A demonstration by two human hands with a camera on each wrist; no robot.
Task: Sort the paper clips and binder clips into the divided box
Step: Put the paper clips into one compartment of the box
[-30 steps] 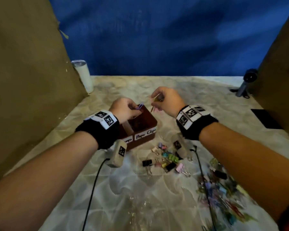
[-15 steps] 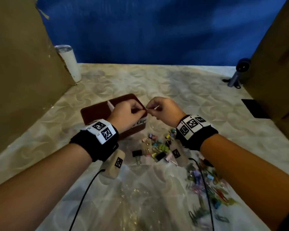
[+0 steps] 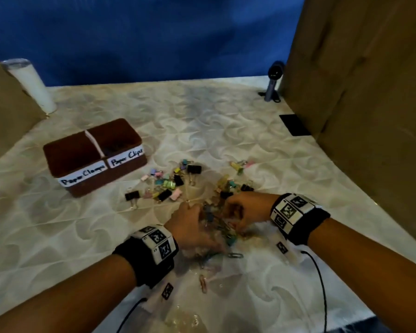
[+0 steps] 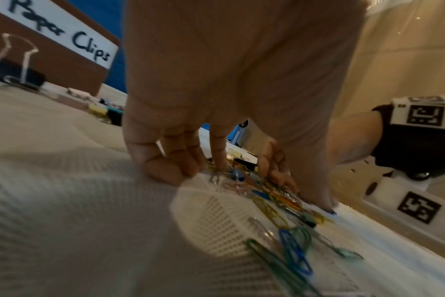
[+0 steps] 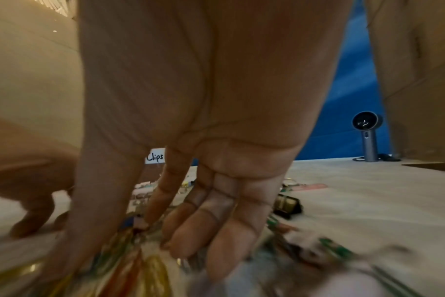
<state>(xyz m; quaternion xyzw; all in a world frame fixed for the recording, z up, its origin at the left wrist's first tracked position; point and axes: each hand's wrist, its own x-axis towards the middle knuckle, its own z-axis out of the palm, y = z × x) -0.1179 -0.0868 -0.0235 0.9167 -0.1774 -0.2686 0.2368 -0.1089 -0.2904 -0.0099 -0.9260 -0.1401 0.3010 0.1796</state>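
Left hand (image 3: 192, 227) fingers curled in paper clips (image 4: 280, 203) | right hand (image 3: 244, 209) grip unclear | clips multicoloured, tangled

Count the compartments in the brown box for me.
2. The left compartment carries the label Paper Clamps; the right compartment carries Paper Clips. A white divider separates them. None seems hidden.

Under your left hand (image 4: 229, 84) the tabletop (image 3: 226, 121) wears matt, woven, quilted cloth. By its fingertips (image 4: 163, 172) lie glossy coated-wire paper clips (image 4: 292, 249) on crinkly clear plastic film (image 3: 190, 316). Beyond, the divided box (image 3: 65, 155) looks matt brown, with white paper labels (image 3: 126, 159).
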